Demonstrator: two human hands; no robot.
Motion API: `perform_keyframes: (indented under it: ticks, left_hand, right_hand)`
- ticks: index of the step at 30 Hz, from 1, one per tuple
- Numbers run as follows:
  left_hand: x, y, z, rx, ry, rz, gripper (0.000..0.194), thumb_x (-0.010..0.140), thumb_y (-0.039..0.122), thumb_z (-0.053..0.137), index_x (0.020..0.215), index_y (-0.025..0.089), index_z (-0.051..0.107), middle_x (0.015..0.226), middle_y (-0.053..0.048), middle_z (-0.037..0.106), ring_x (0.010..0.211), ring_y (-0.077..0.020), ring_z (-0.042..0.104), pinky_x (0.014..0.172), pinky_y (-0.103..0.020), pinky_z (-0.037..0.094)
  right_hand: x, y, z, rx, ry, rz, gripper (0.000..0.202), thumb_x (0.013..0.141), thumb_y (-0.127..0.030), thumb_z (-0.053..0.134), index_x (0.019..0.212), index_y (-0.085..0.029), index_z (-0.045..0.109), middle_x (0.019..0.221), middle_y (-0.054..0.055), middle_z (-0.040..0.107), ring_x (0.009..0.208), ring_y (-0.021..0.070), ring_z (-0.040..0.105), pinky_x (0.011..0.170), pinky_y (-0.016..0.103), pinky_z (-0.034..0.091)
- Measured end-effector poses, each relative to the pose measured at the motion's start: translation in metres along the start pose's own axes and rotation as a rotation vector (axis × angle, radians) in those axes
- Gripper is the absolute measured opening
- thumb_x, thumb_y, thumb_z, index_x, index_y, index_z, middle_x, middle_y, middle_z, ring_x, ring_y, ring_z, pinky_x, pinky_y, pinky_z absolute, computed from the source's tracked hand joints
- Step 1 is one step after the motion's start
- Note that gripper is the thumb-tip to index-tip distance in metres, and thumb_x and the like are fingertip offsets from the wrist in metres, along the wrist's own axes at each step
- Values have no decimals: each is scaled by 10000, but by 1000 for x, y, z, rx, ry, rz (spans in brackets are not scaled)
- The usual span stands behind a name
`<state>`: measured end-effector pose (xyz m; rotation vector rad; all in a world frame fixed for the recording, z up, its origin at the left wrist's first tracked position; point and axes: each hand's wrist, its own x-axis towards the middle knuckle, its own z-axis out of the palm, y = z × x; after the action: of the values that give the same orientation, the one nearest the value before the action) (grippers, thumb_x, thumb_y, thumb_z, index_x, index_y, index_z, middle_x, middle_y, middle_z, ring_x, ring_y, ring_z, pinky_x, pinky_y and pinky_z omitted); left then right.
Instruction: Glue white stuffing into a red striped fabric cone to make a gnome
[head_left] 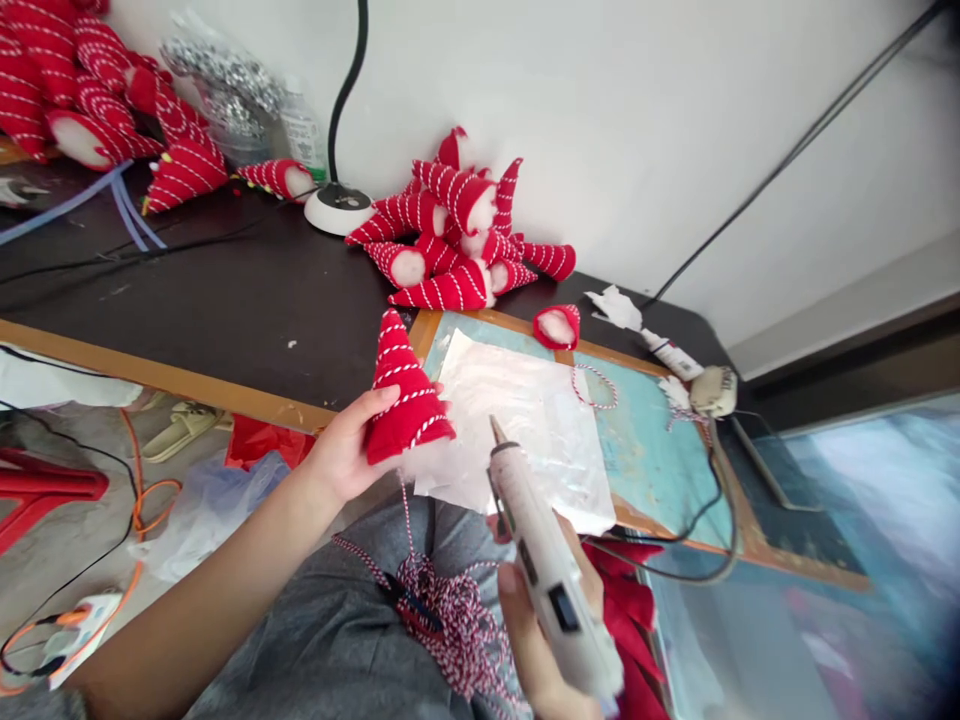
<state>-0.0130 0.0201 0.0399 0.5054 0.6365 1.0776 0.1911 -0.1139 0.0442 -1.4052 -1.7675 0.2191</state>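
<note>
My left hand (pixel 349 440) grips a stuffed red felt cone (pixel 405 385), its tip pointing up. Red-and-white twisted cord winds around the cone, and a strand hangs from its base toward a tangled heap of the same cord (pixel 457 620) on my lap. In my right hand (pixel 536 640) is a white hot glue gun (pixel 544 560), its nozzle pointing up and left, apart from the cone. Beneath the nozzle lies a white sheet (pixel 525 410). Dark-handled scissors or cutters (pixel 420 612) lie partly buried in the cord.
Finished-looking striped cones (pixel 457 220) are piled against the wall, with more at the far left (pixel 97 90). A lamp base (pixel 339 208) stands between them. On the right are a cord loop (pixel 595 387), a white tube (pixel 671 353) and the glue gun's cable (pixel 697 575).
</note>
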Motion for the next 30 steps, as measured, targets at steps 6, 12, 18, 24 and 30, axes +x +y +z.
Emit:
perform_keyframes:
  ticks: [6, 12, 18, 24, 30]
  left_hand:
    - [5, 12, -9, 10, 52, 26, 619, 805, 346, 842, 1369, 237, 612, 1234, -108, 775, 1204, -342, 717, 1011, -481, 614]
    - [6, 35, -15, 180, 159, -37, 385, 818, 409, 854, 1156, 271, 733, 1199, -84, 795, 1194, -354, 727, 921, -406, 651]
    - [21, 74, -35, 332, 130, -17, 274, 880, 523, 743, 1095, 364, 803, 1237, 49, 776, 1335, -378, 625, 974, -448, 641]
    - [66, 131, -17, 169, 250, 64, 185, 996, 308, 654, 962, 176, 778, 977, 8, 833, 860, -212, 800, 756, -241, 675]
    - [164, 169, 10, 119, 366, 174, 121, 1031, 223, 589, 994, 160, 686, 755, 15, 762, 583, -143, 695, 548, -234, 607]
  right_hand:
    - [21, 60, -15, -425, -133, 115, 315, 764, -5, 522, 996, -209, 586, 1052, 109, 605, 961, 291, 582, 810, 415, 521]
    - [46, 88, -9, -548, -203, 259, 426, 653, 47, 496, 975, -176, 665, 1073, 130, 634, 977, 319, 618, 860, 435, 538]
    - [66, 96, 3, -504, -130, 330, 555, 617, 65, 508, 1081, -190, 675, 1101, 116, 650, 1028, 316, 644, 892, 406, 543]
    - [58, 107, 21, -443, -78, 324, 649, 662, 38, 508, 1258, -187, 632, 1174, 135, 666, 1077, 330, 673, 908, 419, 567]
    - [38, 113, 28, -398, 18, 267, 722, 717, -66, 587, 1401, -280, 498, 1410, 120, 593, 1325, 377, 599, 1017, 497, 575]
